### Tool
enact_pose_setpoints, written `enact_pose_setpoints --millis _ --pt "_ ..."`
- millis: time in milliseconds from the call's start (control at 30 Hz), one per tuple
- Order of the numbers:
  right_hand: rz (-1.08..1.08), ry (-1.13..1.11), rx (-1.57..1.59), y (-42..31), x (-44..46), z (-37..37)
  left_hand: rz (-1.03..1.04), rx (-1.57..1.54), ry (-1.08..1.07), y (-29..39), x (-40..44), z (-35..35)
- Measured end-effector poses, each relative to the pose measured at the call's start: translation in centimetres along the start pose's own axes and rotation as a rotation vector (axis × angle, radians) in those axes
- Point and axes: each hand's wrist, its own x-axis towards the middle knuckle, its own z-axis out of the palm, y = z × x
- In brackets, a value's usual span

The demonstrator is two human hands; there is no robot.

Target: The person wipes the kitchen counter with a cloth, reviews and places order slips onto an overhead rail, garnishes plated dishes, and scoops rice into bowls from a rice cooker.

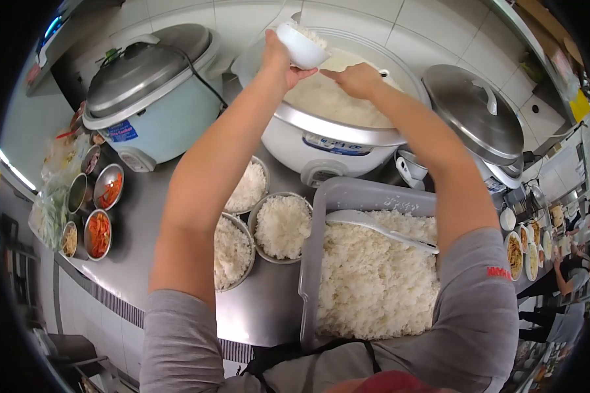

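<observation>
My left hand [279, 60] grips a white bowl [300, 50] from below, tilted and heaped with rice. It is held above the left rim of a large open rice cooker [283, 136]. Over the rice [341, 108] inside that cooker, my right hand [357, 80] is closed around what looks like a rice paddle [386, 74]. Only its pale handle end shows beside the hand, and the blade is hidden. My right fingertips are close to the underside of the bowl.
A grey tub [311, 268] of rice with a white rice scoop [380, 226] stands in front. Metal bowls of rice [283, 226] are left of it. Lidded cookers [154, 72] flank the open one. Small vegetable bowls [99, 234] stand at left; people [573, 268] are far right.
</observation>
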Motion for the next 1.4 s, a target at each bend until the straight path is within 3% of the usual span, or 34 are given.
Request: enact_pose_setpoints --millis 333,400,533,633,767,867,1033,1100,1167,1267,1400 --pt "-0.151 -0.130 0.252 -3.1 -6.8 -3.9 0.039 -0.047 -0.024 2.7 -3.0 -2.4" --pt "-0.153 -0.117 0.543 -2.6 -6.8 -2.4 0.074 -0.089 -0.030 2.8 -3.9 -2.5" --pt "-0.199 -0.032 0.675 -1.2 -7.0 -1.1 0.058 -0.118 -0.025 3.9 -5.9 -2.1" --pt "-0.092 -0.268 1.126 0.0 -6.8 -0.7 0.043 -0.135 -0.017 3.8 -5.3 -2.5" --pt "0.123 -0.400 1.133 2.9 -6.7 -0.4 0.033 -0.119 0.020 2.6 -4.0 -2.4" --pt "0.176 -0.230 1.141 5.0 -6.5 -2.5 0.008 -0.120 0.021 1.7 -3.5 -1.9" --pt "0.252 0.043 0.890 7.9 -4.8 -7.5 -0.049 -0.079 -0.023 -1.0 -2.6 0.8" --pt "0.236 0.087 0.762 6.6 -4.4 -8.1 -0.076 -0.145 0.015 -2.7 -1.5 2.0" --pt "0.162 0.357 0.301 4.8 -3.8 -5.9 -0.065 -0.151 0.038 -4.1 -0.7 3.4" --pt "0.217 0.368 0.273 0.3 -6.7 -5.5 -0.064 -0.175 0.083 -5.5 1.0 4.3" --pt "0.136 0.497 0.225 -1.2 -8.9 -5.6 -0.064 -0.169 0.114 -5.8 1.2 4.0"
